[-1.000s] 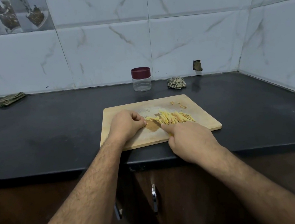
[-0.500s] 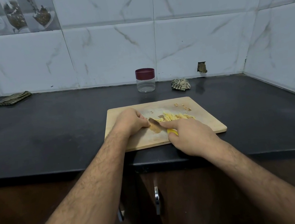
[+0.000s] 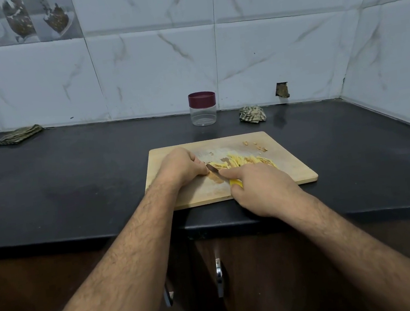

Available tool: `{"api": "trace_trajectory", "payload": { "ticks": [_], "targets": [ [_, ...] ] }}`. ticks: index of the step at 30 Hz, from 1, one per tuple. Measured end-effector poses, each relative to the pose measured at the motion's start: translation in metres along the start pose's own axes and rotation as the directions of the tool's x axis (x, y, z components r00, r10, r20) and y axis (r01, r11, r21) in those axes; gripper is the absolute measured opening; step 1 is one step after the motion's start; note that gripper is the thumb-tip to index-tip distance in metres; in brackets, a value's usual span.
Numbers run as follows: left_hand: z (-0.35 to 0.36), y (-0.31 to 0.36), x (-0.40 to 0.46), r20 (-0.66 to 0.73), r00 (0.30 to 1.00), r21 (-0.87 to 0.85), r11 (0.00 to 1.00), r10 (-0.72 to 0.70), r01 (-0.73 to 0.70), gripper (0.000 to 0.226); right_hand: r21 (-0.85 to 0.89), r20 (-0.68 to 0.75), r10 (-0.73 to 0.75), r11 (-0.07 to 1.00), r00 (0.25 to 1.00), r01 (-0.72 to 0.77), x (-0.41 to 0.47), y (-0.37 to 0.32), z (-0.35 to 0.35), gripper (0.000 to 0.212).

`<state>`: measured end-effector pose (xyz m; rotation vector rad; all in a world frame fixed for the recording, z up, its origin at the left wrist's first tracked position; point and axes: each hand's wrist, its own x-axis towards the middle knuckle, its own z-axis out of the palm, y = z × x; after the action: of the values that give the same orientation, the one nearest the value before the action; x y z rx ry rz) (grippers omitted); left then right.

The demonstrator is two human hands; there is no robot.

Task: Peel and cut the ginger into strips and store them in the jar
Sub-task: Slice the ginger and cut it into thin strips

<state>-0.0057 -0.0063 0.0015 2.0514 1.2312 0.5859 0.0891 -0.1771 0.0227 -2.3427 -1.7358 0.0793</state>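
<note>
Head view: both forearms reach forward over the near edge of a black surface (image 3: 70, 179) to a wooden cutting board (image 3: 290, 167).
Left hand (image 3: 181, 166): fingers curled down onto the board, fingertips pinching a piece of ginger (image 3: 213, 174) against the wood; most of that piece is hidden under the fingers.
Right hand (image 3: 261, 187): grasps the yellow handle of a knife (image 3: 215, 169), index finger stretched forward along the top of the blade.
Knife blade: short and dark, pointing away and to the left from the right hand, its tip just beside the left fingertips.
Ginger strips (image 3: 246, 160): pale yellow pile on the board, just beyond the right hand and to the right of the left hand.
Peel scraps (image 3: 256, 146): small brown bits on the board, beyond the strips.
Jar (image 3: 203, 108): clear, upright, maroon lid on, standing on the surface beyond the board, well apart from both hands.
Crumpled cloth (image 3: 252, 114): on the surface right of the jar, beyond the right hand.
Folded cloth (image 3: 19, 134): far left of the left hand, by the marbled tile wall (image 3: 275, 47).
Cabinet handles (image 3: 219, 277): below the surface edge, between the forearms.
</note>
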Motion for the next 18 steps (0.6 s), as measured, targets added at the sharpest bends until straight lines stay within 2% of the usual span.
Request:
{"api": "trace_trajectory", "payload": {
  "ticks": [9,18],
  "targets": [
    [0.001,-0.001,-0.001,-0.014,1.0,-0.003,1.0,0.018,-0.018,0.012,-0.014,0.021,0.01,1.0,1.0,-0.009,0.007,-0.006,0.001,0.051],
    [0.003,-0.002,-0.007,-0.059,0.996,0.02,0.998,0.061,-0.06,0.01,-0.183,0.047,-0.009,0.983,0.999,0.017,-0.013,0.003,-0.006,0.053]
  ]
}}
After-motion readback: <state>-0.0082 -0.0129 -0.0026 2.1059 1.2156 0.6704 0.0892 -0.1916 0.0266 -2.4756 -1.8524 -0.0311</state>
